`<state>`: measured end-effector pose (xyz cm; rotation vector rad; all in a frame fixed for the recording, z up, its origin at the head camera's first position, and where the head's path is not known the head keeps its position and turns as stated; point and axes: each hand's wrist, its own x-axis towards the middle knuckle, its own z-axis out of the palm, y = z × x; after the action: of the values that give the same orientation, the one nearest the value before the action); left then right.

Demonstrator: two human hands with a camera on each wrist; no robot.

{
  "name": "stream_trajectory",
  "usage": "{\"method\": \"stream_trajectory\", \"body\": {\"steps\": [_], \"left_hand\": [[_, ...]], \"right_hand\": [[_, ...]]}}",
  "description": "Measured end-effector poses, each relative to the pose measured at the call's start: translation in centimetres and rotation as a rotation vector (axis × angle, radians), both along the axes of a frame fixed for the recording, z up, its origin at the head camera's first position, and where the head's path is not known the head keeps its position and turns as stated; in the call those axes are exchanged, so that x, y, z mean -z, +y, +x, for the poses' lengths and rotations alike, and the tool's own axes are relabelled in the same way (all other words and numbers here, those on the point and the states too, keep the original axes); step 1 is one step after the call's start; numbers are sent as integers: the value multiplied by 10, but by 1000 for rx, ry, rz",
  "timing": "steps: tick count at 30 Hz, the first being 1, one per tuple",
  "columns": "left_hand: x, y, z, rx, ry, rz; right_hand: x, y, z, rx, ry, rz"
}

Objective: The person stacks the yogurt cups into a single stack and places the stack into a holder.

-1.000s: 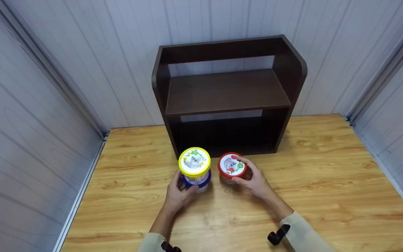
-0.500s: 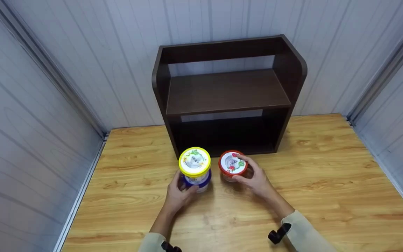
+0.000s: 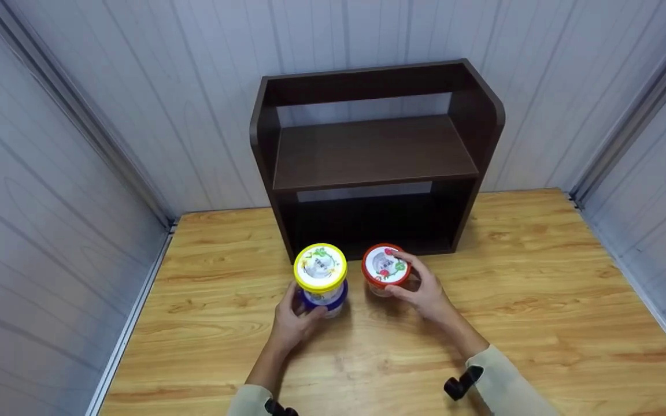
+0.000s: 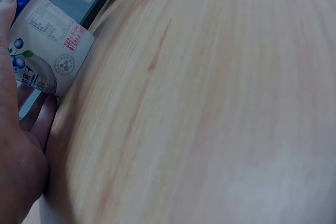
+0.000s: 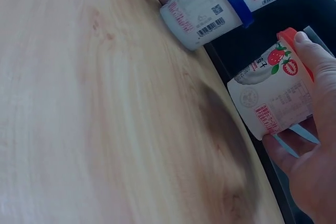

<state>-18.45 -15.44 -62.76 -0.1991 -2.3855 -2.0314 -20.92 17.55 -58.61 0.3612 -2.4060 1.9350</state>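
Note:
Two yogurt cups stand stacked on the table in front of the shelf: a blue-lidded cup point(image 4: 44, 51) below and a yellow-lidded cup point(image 3: 320, 267) on top. My left hand point(image 3: 292, 325) grips the lower one, thumb near its blue rim, as the left wrist view also shows. To the right, my right hand point(image 3: 430, 296) holds a red-lidded cup point(image 3: 385, 264) between thumb and fingers. In the right wrist view this strawberry-printed cup is raised off the table, with a shadow below it. A gap separates it from the stack.
A dark brown two-tier shelf point(image 3: 376, 151) stands behind the cups, its lower compartment facing them. Wood-grain table point(image 3: 541, 300) extends on both sides. Pale panel walls point(image 3: 55, 190) enclose the left, back and right.
My right hand has lifted the red-lidded cup and moved it slightly forward, toward the shelf. My left hand and the stacked cups have stayed in place.

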Motion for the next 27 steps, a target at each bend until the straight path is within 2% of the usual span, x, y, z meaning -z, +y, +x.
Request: {"method": "stream_trajectory", "body": {"steps": [5,15,27], "left_hand": [[1,0,0,-3,2,-4],[2,-1,0,1,18,-20],[1,-1,0,-1,7,-11]], "right_hand": [[-7,1,-2,-2,-2,18],[-23,0,-7,-30,36,-45],[-41,5,-15,-14,29,-8]]}}
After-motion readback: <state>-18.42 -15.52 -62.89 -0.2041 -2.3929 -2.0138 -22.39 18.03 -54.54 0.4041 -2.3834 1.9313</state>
